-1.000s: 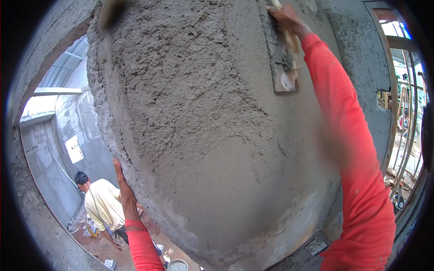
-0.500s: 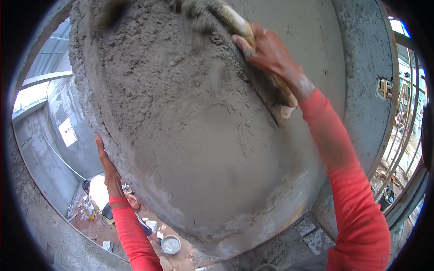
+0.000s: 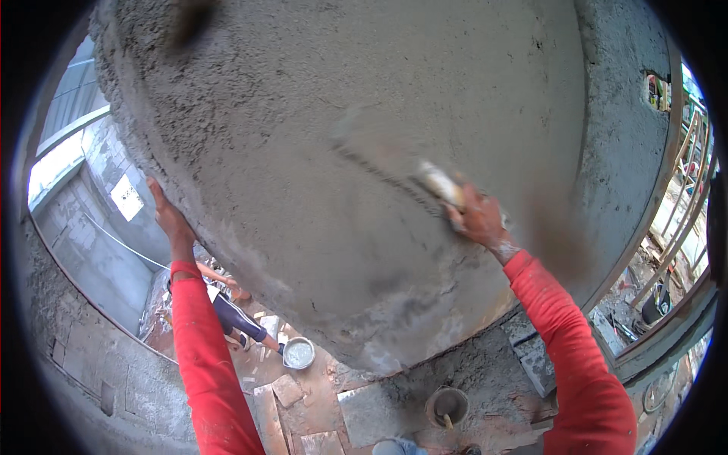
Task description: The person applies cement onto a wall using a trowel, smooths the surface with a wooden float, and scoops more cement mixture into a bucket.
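Note:
Wet grey plaster covers a wall, rough at the upper left and smoother through the middle and right. My right hand is closed around the pale, worn handle of a long plastering float. Motion blurs the float, and its blade seems to lie against the plaster, with a dark ragged line along it. My left hand rests on the wall's left edge, its visible fingers stretched out and holding nothing. Part of that hand is hidden behind the edge.
At the lower left another person's leg and arm show beyond the wall, beside a bucket of pale liquid. Below me stands a mortar bucket with a handle in it. Boards and rubble lie around. Wooden poles stand outside right.
My right hand has brought the float down from the upper wall to its middle. The plaster up there looks smoother. My left hand stays at the edge; the view has shifted, showing more floor.

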A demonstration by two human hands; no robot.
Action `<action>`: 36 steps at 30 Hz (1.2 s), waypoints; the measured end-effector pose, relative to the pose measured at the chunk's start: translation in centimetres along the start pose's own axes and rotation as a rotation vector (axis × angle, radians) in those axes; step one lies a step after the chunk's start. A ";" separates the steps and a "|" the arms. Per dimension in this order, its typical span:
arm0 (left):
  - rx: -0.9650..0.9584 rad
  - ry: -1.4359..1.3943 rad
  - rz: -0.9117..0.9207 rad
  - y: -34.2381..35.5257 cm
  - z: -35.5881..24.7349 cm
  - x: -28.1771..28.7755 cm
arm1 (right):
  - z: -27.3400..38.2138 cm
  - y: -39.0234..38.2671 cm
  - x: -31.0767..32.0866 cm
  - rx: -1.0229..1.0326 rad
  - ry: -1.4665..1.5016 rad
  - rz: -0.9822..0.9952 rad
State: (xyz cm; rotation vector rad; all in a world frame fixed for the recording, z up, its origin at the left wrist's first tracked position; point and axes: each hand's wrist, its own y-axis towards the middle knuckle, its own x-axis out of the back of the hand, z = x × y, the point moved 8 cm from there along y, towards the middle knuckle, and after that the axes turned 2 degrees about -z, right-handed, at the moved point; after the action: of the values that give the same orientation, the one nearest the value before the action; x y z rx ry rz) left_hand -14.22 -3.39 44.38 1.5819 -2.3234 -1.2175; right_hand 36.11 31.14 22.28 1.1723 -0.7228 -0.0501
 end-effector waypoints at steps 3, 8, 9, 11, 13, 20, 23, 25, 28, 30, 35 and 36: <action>0.020 -0.001 -0.144 -0.2 0.4 0.6 | -7.3 0.5 1.8 -0.300 0.129 -0.229; 0.081 -0.079 -0.034 -1.4 -0.2 -0.3 | -10.4 11.3 9.6 -0.633 0.370 -0.464; 0.078 -0.081 -0.033 -1.6 -0.7 -0.3 | -8.8 13.9 11.0 -0.685 0.471 -0.445; 0.056 -0.118 -0.021 -2.2 -1.2 -0.9 | -4.7 18.7 13.2 -0.711 0.579 -0.473; 0.075 -0.089 -0.011 -1.7 -0.8 -0.5 | 0.2 21.9 13.8 -0.597 0.588 -0.501; -0.049 0.086 -0.036 0.9 1.1 0.4 | 20.7 20.5 8.0 -0.267 0.274 -0.281; -0.200 0.197 0.039 1.6 -1.4 1.5 | 24.4 13.8 3.4 -0.202 0.343 -0.072; -0.184 0.174 0.054 0.2 -1.3 -0.5 | 22.1 7.9 1.6 -0.165 0.230 -0.066; -0.240 0.172 -0.036 0.2 -0.9 0.3 | 16.7 2.1 -0.5 -0.232 0.234 -0.120; -0.328 0.292 -0.078 0.3 -1.1 0.8 | 11.5 1.9 0.1 -0.430 0.322 -0.265; -0.279 0.280 -0.135 -0.7 -3.5 2.1 | 3.3 14.6 8.3 -0.812 0.599 -0.543; -0.245 0.295 -0.107 -0.7 -3.4 2.0 | 2.8 18.2 10.9 -0.795 0.590 -0.576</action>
State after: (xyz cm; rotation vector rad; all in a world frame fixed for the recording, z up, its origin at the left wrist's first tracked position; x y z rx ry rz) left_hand -13.05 -7.09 45.58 1.6843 -1.8581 -1.1463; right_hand 37.15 32.07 43.58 0.5336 0.1864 -0.4171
